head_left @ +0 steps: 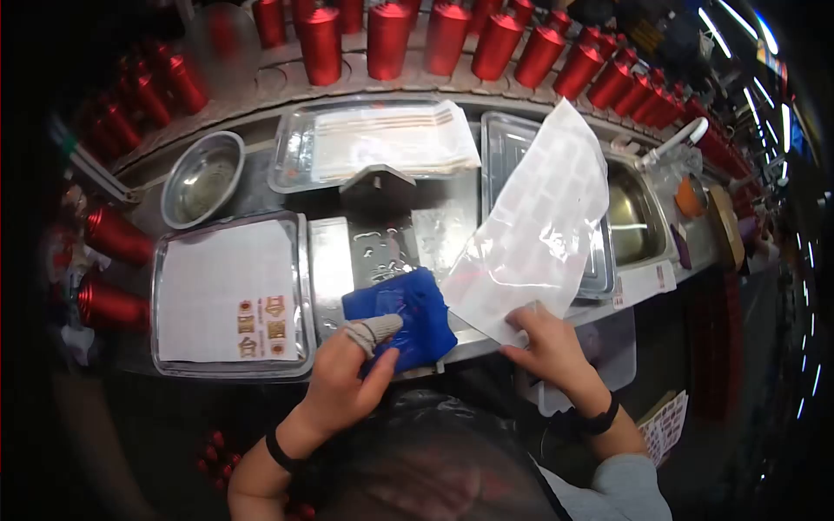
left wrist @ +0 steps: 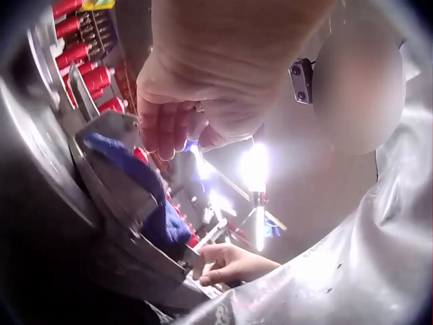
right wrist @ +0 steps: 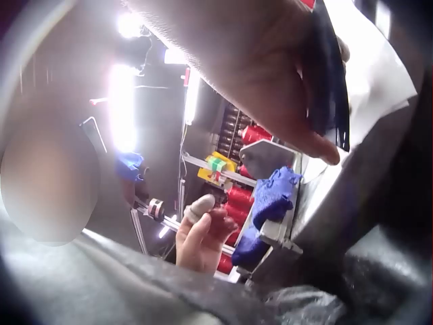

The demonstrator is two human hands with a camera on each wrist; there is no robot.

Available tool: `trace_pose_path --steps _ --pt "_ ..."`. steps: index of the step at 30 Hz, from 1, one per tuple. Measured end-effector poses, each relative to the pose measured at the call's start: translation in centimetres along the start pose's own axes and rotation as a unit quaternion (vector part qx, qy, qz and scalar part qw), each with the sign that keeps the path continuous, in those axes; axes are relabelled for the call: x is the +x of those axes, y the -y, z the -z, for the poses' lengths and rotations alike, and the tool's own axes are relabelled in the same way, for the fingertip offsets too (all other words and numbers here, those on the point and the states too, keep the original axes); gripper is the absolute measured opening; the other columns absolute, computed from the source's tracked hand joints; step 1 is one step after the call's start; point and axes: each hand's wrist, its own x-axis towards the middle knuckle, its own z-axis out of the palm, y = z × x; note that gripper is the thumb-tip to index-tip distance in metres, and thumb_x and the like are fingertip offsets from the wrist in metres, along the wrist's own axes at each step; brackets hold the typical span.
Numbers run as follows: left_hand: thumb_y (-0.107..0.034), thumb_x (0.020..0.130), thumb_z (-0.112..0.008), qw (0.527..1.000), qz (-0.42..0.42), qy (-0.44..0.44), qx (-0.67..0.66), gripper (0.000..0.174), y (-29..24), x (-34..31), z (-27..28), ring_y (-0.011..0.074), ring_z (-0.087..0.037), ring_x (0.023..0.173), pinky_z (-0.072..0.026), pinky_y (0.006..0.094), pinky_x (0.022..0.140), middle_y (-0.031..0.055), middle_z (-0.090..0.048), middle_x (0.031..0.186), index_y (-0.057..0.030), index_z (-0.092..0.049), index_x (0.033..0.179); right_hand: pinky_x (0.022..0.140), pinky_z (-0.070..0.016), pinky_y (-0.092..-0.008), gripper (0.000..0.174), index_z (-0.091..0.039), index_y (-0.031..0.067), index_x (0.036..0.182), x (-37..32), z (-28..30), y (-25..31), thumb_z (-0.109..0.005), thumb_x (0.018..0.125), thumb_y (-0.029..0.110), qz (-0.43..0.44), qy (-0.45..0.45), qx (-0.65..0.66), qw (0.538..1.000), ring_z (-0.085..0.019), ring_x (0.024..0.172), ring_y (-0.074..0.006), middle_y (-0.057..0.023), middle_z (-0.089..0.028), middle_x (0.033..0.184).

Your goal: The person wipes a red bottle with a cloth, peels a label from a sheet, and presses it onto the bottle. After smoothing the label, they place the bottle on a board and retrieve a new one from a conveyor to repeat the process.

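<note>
My left hand point(head_left: 343, 378) hovers close over a blue cloth point(head_left: 421, 326) folded on the work stand at the counter's front edge. A beige finger cot point(head_left: 375, 333) covers one extended finger, which overlaps the cloth in the head view; the thumb points forward beside it. With thumb and fingers, my right hand point(head_left: 556, 347) pinches the near corner of a large translucent white sheet point(head_left: 543, 217) with pale printed blocks. That sheet stretches up and away to the right, over a clear tray point(head_left: 499, 143). A dark strip point(right wrist: 331, 88) shows beside the right fingers in the right wrist view.
At left a clear tray point(head_left: 304, 347) holds a white sheet with brown and gold prints; behind it stands a metal bowl point(head_left: 178, 187). A back tray point(head_left: 291, 148) carries stacked sheets. A sink point(head_left: 638, 217) is at right. Red metallic bottles point(head_left: 387, 43) line the rear.
</note>
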Motion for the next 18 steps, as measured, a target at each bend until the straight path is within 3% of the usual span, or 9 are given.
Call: trace_pose_path --steps 5,10,18 --pt "0.001 0.081 -0.067 0.999 -0.003 0.034 -0.024 0.03 0.3 1.9 -3.5 0.0278 -0.067 0.085 -0.0528 0.0341 0.077 0.0147 -0.068 0.096 0.0025 -0.065 0.111 0.061 -0.051 -0.0425 0.042 -0.06 0.0111 0.107 0.2 -0.4 -0.7 -0.08 0.072 0.024 0.014 0.017 -0.028 0.999 -0.064 0.072 -0.0342 -0.014 -0.061 0.093" --pt "0.002 0.081 -0.066 0.998 0.052 0.028 -0.022 0.028 0.3 1.3 -4.1 0.0267 -0.067 0.082 -0.053 0.034 0.075 0.0141 -0.069 0.095 0.0031 -0.065 0.109 0.055 -0.0494 -0.0439 0.04 -0.058 0.0102 0.105 0.3 -0.7 -1.8 -0.078 0.073 0.023 0.041 0.012 -0.006 0.999 -0.061 0.064 -0.0342 -0.0127 -0.057 0.087" --pt "0.0 0.082 -0.067 0.998 0.039 0.047 0.007 0.027 0.2 1.2 -4.2 0.0272 -0.067 0.083 -0.0529 0.0342 0.075 0.015 -0.069 0.094 0.0038 -0.066 0.108 0.054 -0.0483 -0.0436 0.034 -0.06 0.011 0.101 0.5 -1.7 -2.6 -0.077 0.075 0.024 0.056 -0.003 0.036 0.998 -0.06 0.059 -0.0335 -0.0129 -0.056 0.086"
